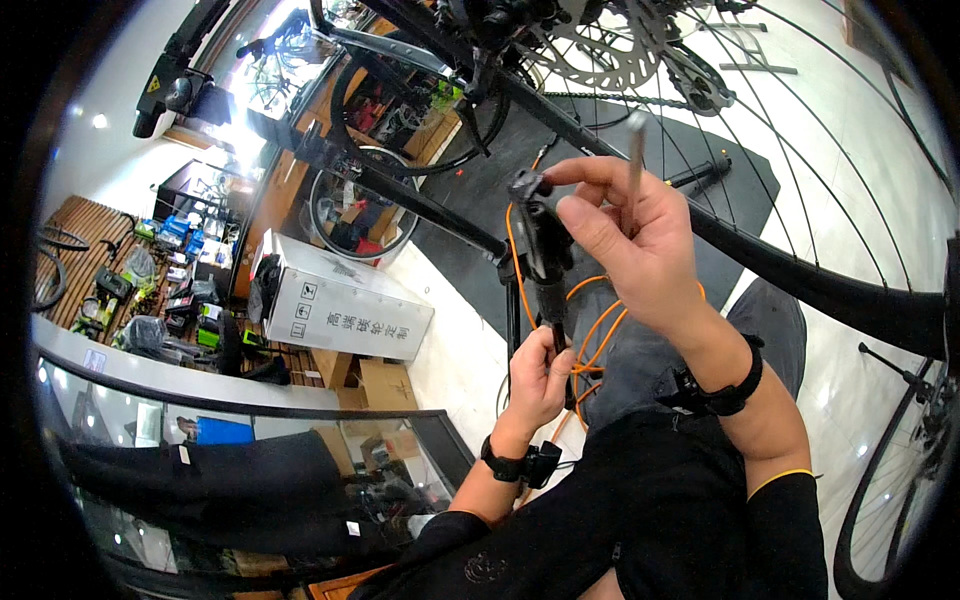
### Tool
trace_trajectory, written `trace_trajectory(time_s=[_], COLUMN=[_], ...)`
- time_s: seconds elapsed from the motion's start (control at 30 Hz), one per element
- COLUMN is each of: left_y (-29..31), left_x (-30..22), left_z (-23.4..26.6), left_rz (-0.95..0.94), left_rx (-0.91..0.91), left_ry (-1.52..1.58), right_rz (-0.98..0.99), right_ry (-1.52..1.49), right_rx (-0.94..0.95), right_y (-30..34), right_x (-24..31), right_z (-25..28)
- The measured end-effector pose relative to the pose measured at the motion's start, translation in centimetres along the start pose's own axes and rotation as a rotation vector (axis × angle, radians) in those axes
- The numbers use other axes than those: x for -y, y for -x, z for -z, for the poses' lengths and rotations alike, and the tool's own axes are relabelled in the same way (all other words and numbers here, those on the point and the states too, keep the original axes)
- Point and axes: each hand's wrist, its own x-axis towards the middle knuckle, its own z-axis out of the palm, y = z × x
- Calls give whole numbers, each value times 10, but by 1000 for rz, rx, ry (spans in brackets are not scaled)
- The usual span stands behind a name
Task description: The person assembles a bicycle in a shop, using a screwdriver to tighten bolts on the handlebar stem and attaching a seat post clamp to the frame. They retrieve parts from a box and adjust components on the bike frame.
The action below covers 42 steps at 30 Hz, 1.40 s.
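In front of me an elongated black bike component [547,250], like a brake lever or its body, stands roughly upright. My left hand [538,375] is closed around its narrow lower end. My right hand [640,240] is beside its top, with thumb and forefinger bent toward the small black head; whether they touch it I cannot tell. A slim silver metal rod [636,160], perhaps a hex key, is tucked in the right hand's fingers and points up. Its lower end is hidden in the palm.
A bike wheel with a disc rotor [600,50] and a black frame tube [830,265] hang over the far side. An orange hose [600,350] lies coiled below. At left are a white box [345,305], a glass display case [250,470] and a wooden slatted surface [85,270] with parts.
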Motion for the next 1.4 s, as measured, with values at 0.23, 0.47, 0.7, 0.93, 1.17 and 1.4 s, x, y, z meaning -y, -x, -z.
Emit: trace_trajectory(time_s=[0.23, 0.47, 0.7, 0.93, 1.17, 1.4], left_y=[5, 8, -11, -26, -35, -32], left_x=[10, 7, -8, -22, -43, -34], left_z=[-4, -1, -2, 11, 4, -10], left_rz=[1, -52, -101, -182, -76, -65], left_rx=[-45, -29, -151, -211, -271, -238], left_ry=[-47, -59, 290, 368, 588, 716], right_rz=[-123, -417, -305, -446, -498, -573], right_ry=[-109, -276, -258, -483, -340, -38], right_rx=[-43, 202, 228, 191, 120, 258], right_y=[-1, -2, 5, 14, 28, 47], right_x=[0, 18, 10, 3, 6, -3], right_z=[-3, 7, 2, 8, 3, 6])
